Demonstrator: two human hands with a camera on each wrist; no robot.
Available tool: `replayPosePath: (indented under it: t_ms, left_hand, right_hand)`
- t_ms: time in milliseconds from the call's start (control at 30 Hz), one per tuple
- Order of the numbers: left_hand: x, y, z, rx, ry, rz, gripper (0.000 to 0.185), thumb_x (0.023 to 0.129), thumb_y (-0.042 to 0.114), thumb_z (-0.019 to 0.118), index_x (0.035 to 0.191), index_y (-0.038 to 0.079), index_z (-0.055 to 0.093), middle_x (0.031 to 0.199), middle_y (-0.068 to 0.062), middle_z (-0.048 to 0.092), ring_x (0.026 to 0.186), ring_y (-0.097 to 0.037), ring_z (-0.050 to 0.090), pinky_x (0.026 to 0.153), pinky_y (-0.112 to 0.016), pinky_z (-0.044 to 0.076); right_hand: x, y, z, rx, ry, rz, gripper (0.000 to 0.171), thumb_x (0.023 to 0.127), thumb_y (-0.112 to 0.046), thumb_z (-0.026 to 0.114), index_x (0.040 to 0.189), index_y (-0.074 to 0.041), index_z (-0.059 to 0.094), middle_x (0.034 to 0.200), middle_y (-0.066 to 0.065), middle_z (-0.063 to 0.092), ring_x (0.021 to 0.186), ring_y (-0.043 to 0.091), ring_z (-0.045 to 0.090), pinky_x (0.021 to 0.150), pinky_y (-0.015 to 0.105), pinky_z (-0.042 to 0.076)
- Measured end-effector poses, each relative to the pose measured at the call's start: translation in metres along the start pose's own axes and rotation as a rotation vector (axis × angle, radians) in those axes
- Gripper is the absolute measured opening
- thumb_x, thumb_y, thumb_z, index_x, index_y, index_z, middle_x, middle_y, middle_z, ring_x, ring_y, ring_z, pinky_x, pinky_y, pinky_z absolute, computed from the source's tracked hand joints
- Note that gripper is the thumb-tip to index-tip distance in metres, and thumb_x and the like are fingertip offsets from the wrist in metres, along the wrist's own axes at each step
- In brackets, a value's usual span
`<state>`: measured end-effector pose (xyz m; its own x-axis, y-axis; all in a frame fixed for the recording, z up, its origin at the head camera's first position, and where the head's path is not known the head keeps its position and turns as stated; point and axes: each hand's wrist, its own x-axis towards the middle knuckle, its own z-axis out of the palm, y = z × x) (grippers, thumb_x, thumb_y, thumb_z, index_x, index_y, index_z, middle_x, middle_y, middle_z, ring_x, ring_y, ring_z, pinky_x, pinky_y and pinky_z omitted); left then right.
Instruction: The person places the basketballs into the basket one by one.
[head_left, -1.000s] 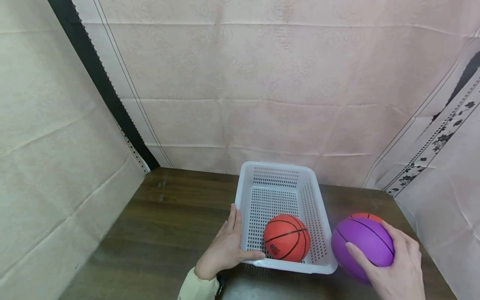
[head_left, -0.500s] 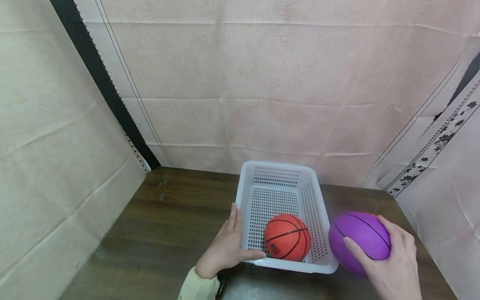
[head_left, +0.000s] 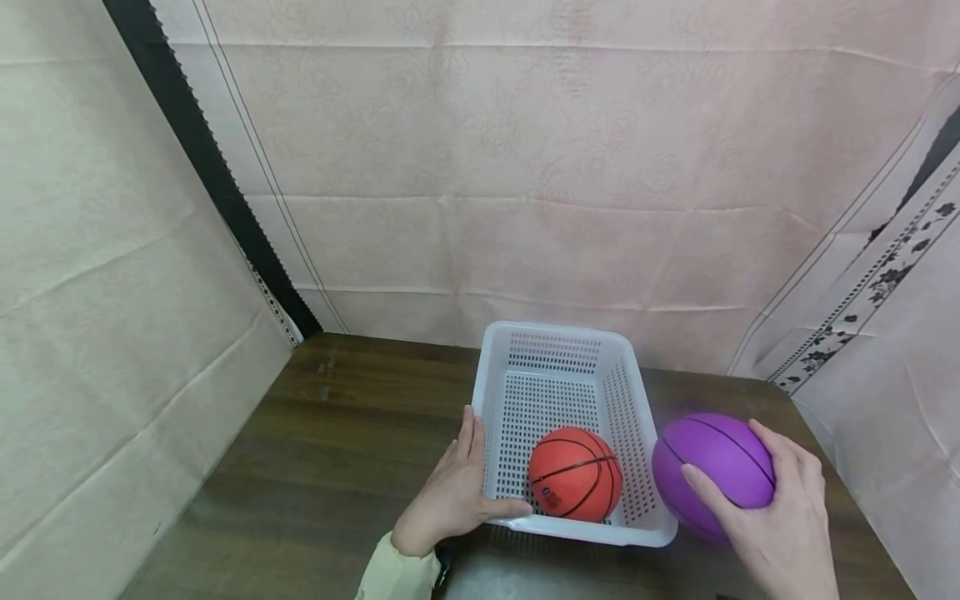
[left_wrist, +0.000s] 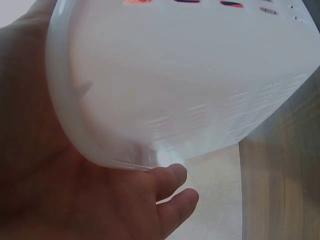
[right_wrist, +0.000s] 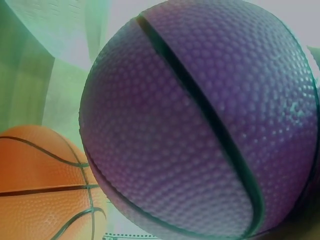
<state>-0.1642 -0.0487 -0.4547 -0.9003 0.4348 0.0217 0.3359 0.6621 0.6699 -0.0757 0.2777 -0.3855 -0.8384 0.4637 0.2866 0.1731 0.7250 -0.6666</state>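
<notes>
My left hand (head_left: 448,502) rests against the near left corner of a pale plastic basket (head_left: 640,417), its straight fingers along the outer side and its thumb over the front rim. The left wrist view shows the palm close against the basket's wall (left_wrist: 150,75). An orange basketball (head_left: 575,475) with black lines lies inside, near the front. To the right of the basket, my right hand (head_left: 783,508) grips a small purple basketball (head_left: 712,467), fingers on its right side and thumb on its near side. A second orange basketball (right_wrist: 45,185) shows beyond the purple one in the right wrist view; the head view hides it.
Under the basket is a dark brown wooden table (head_left: 337,483). Pale cloth hangs behind it (head_left: 570,167) and on both sides, with a black strip (head_left: 225,192) at the left corner and a floral border at the right.
My right hand has moved the purple basketball slightly left and away from me, and it now covers the orange basketball behind it. The left hand and basket stay in place.
</notes>
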Motion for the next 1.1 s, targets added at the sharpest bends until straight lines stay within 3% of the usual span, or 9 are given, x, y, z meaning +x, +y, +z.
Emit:
replayPosePath:
  t_ms: [700, 1100]
  left_hand:
    - [0.000, 0.001, -0.001, -0.022, 0.004, -0.016, 0.129, 0.065, 0.063, 0.075, 0.150, 0.001, 0.000, 0.155, -0.009, -0.015, 0.139, -0.038, 0.012, 0.106, -0.057, 0.019]
    - [0.000, 0.000, 0.000, -0.012, 0.010, -0.013, 0.129, 0.065, 0.065, 0.074, 0.150, 0.001, 0.002, 0.155, -0.009, -0.015, 0.139, -0.038, 0.013, 0.106, -0.056, 0.019]
  right_hand:
    - [0.010, -0.008, 0.003, 0.064, 0.049, -0.067, 0.094, 0.064, -0.040, 0.086, 0.144, -0.029, 0.038, 0.143, 0.007, 0.032, 0.122, 0.035, 0.034, 0.082, 0.064, 0.036]
    - [0.014, -0.014, 0.009, 0.059, 0.022, -0.077, 0.093, 0.066, -0.045, 0.084, 0.144, -0.028, 0.036, 0.142, 0.009, 0.032, 0.120, 0.038, 0.035, 0.078, 0.068, 0.037]
